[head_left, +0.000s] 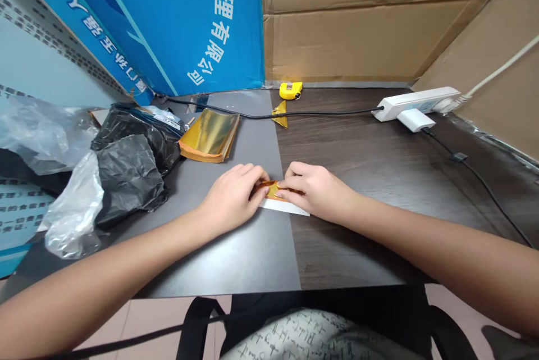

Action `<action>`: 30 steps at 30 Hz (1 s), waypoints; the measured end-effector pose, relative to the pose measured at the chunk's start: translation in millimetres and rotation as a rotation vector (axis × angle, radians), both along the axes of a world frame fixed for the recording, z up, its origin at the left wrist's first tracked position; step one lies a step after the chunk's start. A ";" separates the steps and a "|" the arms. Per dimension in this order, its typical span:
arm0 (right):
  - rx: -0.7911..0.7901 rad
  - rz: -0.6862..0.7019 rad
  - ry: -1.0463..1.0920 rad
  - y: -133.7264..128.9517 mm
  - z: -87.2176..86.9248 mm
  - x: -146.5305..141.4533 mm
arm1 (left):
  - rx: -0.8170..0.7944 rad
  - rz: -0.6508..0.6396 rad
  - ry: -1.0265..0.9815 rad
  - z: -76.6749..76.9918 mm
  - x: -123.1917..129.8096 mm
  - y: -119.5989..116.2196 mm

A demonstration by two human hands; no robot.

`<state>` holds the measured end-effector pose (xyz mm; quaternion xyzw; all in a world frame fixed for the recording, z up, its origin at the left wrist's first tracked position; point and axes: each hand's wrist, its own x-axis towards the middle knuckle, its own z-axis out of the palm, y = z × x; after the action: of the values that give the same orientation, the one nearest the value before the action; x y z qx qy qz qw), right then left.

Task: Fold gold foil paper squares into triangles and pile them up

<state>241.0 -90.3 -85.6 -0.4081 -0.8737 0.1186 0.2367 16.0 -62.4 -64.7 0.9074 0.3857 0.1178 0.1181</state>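
Between my two hands lies a small piece of shiny gold foil [273,190], with a white paper strip [281,206] showing along its near side. My left hand [236,194] pinches the left end of the foil, thumb in front and fingers curled behind. At the right end, my right hand [314,190] grips the foil between thumb and fingers. Part of the foil and the strip is hidden under the fingers. A stack of gold foil sheets [209,131] rests on the grey part of the table, beyond my left hand.
A yellow tape measure [290,90] and a folded gold piece [280,115] sit at the back. A black cable [324,113] crosses the table to a white power strip [416,103]. Black plastic bags [135,169] and clear plastic [73,208] lie left. Cardboard walls [362,40] stand behind.
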 end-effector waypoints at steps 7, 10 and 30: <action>0.089 0.012 0.095 0.8 -3.9 0.0 | 0.127 -0.151 -0.177 -8.6 -13.0 3.8; 0.105 0.016 0.120 1.3 -4.5 0.2 | 0.196 -0.217 -0.200 -10.6 -15.3 4.5; 0.107 0.083 0.080 2.4 -3.8 1.6 | 0.068 -0.404 -0.194 -5.0 -28.9 22.8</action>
<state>242.6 -87.9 -89.4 -0.3531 -0.8849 0.0978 0.2875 -12.8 -39.6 -69.7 0.9540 0.1789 0.1916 0.1453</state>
